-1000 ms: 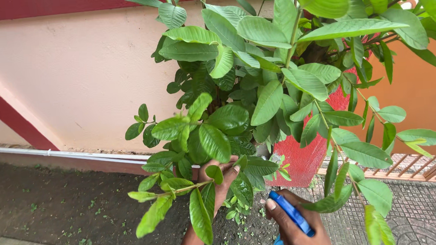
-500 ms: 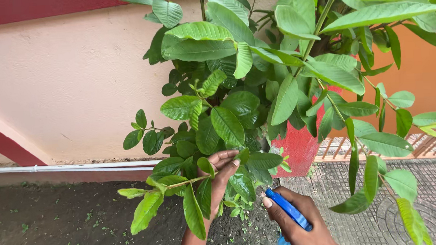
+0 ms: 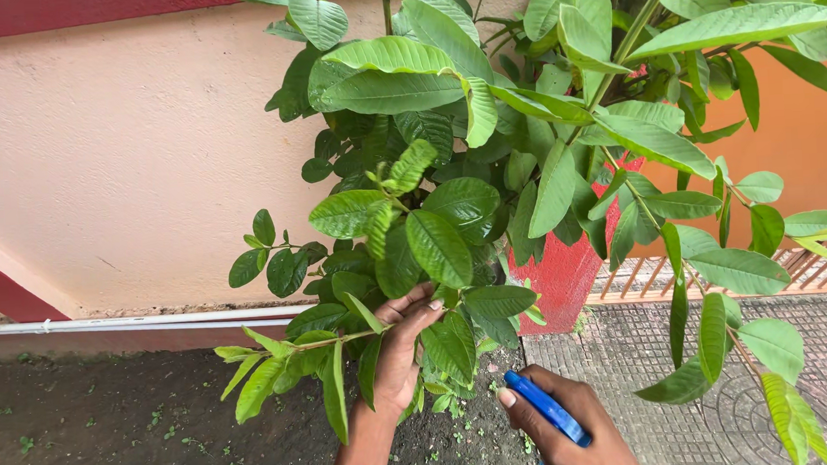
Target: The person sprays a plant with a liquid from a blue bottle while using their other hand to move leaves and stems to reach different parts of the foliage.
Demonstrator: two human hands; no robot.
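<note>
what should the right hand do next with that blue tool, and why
Probably bring the blue tool up toward the thin twig. The left hand holds that leafy twig out from the plant, while the right hand grips the tool lower, apart from it.

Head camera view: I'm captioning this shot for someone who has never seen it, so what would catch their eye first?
A big leafy green shrub fills the upper middle, against a peach wall, with a red plant pot showing behind the leaves. At the bottom, the left hand reaches in among a low leafy twig, while the right hand grips a blue plastic tool, over dark soil.
</note>
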